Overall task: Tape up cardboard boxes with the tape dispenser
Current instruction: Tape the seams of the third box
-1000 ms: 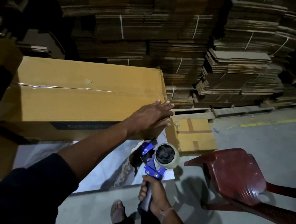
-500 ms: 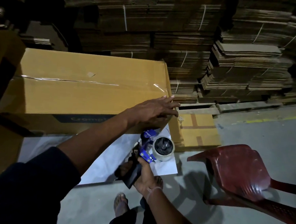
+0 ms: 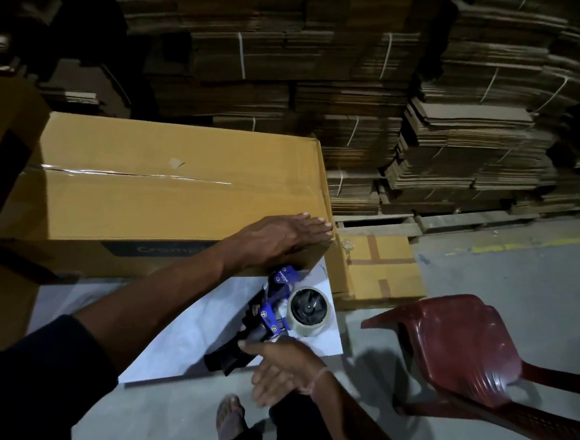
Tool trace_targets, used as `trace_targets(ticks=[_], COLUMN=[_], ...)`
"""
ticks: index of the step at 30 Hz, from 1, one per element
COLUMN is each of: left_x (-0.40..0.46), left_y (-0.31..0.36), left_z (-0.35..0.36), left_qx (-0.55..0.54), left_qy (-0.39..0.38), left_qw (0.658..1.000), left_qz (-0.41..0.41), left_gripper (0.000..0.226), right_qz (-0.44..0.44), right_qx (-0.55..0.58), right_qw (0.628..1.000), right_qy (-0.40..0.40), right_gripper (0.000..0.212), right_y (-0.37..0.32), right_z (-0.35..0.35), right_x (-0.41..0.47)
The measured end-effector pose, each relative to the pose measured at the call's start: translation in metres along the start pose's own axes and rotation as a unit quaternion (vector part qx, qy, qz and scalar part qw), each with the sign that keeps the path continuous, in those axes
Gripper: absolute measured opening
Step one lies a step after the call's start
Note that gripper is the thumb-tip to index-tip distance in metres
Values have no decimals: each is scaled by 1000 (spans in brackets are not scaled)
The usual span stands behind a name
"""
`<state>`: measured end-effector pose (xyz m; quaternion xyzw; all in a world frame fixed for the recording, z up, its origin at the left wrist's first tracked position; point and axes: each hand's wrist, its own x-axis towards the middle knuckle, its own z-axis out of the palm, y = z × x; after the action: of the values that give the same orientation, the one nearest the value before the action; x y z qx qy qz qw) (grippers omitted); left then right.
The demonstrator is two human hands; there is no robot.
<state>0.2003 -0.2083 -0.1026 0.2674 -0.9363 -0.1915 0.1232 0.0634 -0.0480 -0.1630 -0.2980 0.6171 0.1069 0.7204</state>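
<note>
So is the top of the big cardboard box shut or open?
Shut. The big cardboard box has both top flaps lying flat, with a shiny tape strip along their seam; the left hand presses its near right corner.

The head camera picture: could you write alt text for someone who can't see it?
A person's left hand presses flat on the near right corner of a large cardboard box, while the right hand, fingers open, touches a blue tape dispenser lying on a white sheet on the floor. A red plastic chair stands to the right, bundled flat cardboard behind.

Place: we stand in a cardboard warehouse
Signs: we see strapped stacks of flat cardboard [image 3: 459, 135] on a pallet [image 3: 453, 221], bare concrete floor [image 3: 518, 270]
</note>
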Motion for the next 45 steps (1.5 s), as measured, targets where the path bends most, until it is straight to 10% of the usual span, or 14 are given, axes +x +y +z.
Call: trace_targets(ticks=[3, 6, 9, 17, 45], left_x=[-7, -10, 0, 29, 24], left_y=[5, 3, 4, -5, -24], left_z=[-10, -7, -2, 17, 45], left_qx=[-39, -58, -17, 106, 168], left_qy=[45, 127, 197, 23, 136], left_qw=[998, 989, 978, 990, 976], left_qz=[-16, -45, -67, -93, 39], left_gripper=[53, 44, 30, 58, 51], right_qz=[-147, -347, -449, -453, -462], right_qx=[-41, -3, 24, 125, -61], right_qw=[972, 803, 680, 715, 774], right_qy=[180, 485, 580, 517, 428], right_gripper=[40, 30, 15, 48, 33], right_y=[-9, -25, -49, -88, -297], right_z=[-23, -53, -69, -68, -213], right_x=[-34, -56, -61, -37, 17])
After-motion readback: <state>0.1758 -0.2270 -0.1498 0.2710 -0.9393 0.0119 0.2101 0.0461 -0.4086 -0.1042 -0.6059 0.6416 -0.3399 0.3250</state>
